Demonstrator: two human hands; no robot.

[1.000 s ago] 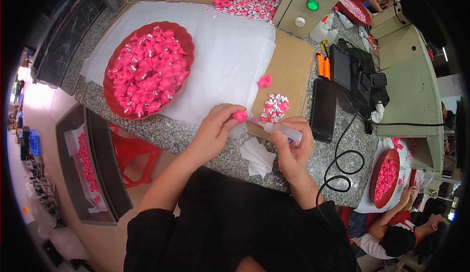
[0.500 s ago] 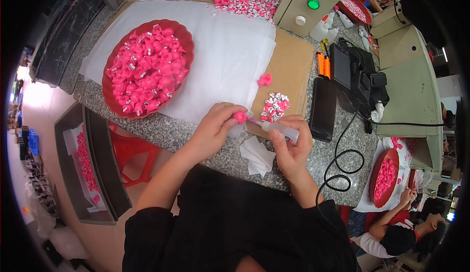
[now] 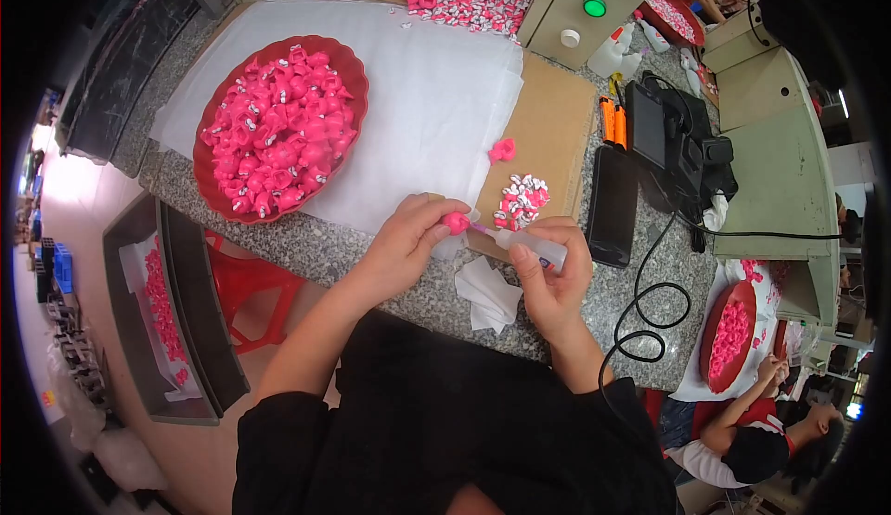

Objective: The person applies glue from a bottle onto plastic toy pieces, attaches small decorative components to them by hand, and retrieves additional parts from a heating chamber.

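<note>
Between the thumb and fingers of my left hand (image 3: pixel 405 241) is a small round pink plastic piece (image 3: pixel 455 223). My right hand (image 3: pixel 560 278) grips a translucent glue bottle (image 3: pixel 540 249), tilted so its thin nozzle points left at the pink piece. The nozzle tip reaches the piece, though whether it touches is too small to tell. Just beyond the bottle lies a little heap of white and pink eye-shaped parts (image 3: pixel 522 201) on brown cardboard (image 3: pixel 548 125). Another pink piece (image 3: pixel 502 150) rests farther back at the cardboard's edge. A crumpled white tissue (image 3: pixel 488 295) lies between my forearms.
A red scalloped tray (image 3: pixel 206 181) heaped with pink pieces stands at the left on white paper (image 3: pixel 418 79). To the right are a black phone (image 3: pixel 613 204), orange-handled tools (image 3: pixel 613 123), dark devices (image 3: pixel 664 135) and a looping black cable (image 3: pixel 640 306). A co-worker (image 3: pixel 756 441) sits at far right.
</note>
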